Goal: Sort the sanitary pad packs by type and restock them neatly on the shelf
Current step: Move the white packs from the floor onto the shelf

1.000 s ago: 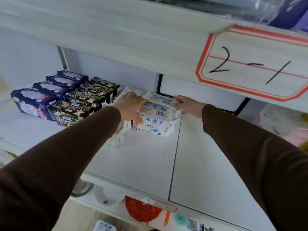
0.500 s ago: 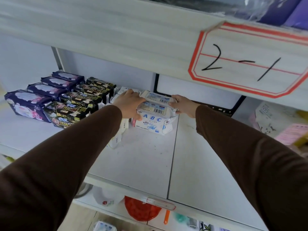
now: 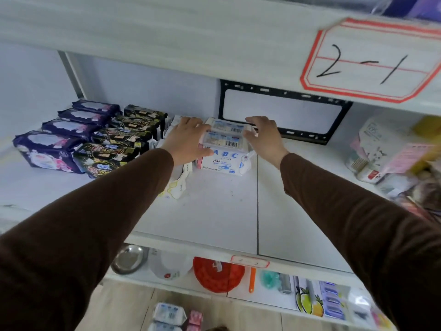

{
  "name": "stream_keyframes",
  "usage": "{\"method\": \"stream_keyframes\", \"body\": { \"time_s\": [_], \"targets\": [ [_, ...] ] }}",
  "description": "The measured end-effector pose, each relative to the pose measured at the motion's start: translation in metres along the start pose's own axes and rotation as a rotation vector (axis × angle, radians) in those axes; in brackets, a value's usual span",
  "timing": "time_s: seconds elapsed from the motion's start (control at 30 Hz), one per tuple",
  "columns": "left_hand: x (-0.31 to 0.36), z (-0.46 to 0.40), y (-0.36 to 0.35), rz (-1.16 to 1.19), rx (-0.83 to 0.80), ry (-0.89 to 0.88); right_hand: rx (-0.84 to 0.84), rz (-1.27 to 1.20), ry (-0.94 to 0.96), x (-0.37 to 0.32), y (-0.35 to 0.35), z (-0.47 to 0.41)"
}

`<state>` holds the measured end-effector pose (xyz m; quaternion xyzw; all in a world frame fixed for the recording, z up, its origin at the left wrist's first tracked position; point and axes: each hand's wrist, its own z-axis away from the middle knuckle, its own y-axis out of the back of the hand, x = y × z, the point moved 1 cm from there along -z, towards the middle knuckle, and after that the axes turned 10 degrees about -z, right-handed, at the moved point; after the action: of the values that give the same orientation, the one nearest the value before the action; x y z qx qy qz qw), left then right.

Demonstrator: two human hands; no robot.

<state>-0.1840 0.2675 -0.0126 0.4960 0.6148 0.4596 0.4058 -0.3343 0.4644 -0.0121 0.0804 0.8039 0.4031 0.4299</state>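
From the head camera, a row of white soft-plastic sanitary pad packs with blue "ABC" lettering [image 3: 223, 145] stands toward the back of the white laminate shelf [image 3: 214, 211], near its rear edge and just left of the seam between the two shelf boards. The left hand [image 3: 188, 139] lies against the left side of the row, its fingers curved over the top of the packs and its thumb down on the front face, so it is grasping them. The right hand [image 3: 263, 136] sits at the right end with fingers only loosely bent; it looks released, and whether it touches the wrapper cannot be told. Just beside the left hand stands a row of white packs with yellow print [image 3: 177, 185], then black packs with gold print [image 3: 114, 149], then dark purple floral packs [image 3: 52, 144] toward the shelf's left edge. A black metal bracket [image 3: 281, 111] frames the back wall behind the right hand. More packs lie on the floor [image 3: 170, 315] below. The packs are likely light and squashy, with a slick film wrapper, so pressing both flat ends inward should move the row together better than pinching the crimped seals.
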Motion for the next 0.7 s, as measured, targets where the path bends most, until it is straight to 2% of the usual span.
{"method": "stream_keyframes", "body": {
  "time_s": [0.2,0.37,0.57,0.7],
  "targets": [
    [-0.012,0.046,0.012,0.070,0.136,-0.090,0.139,0.079,0.065,-0.042,-0.011,0.074],
    [-0.017,0.116,0.026,0.194,0.268,-0.178,0.230,0.094,0.080,-0.084,-0.032,0.156],
    [-0.012,0.199,0.010,0.233,0.277,-0.273,0.261,0.146,0.053,-0.108,-0.054,0.244],
    [-0.006,0.249,-0.006,0.237,0.262,-0.265,0.260,0.098,0.039,-0.113,-0.070,0.287]
  ]
}}
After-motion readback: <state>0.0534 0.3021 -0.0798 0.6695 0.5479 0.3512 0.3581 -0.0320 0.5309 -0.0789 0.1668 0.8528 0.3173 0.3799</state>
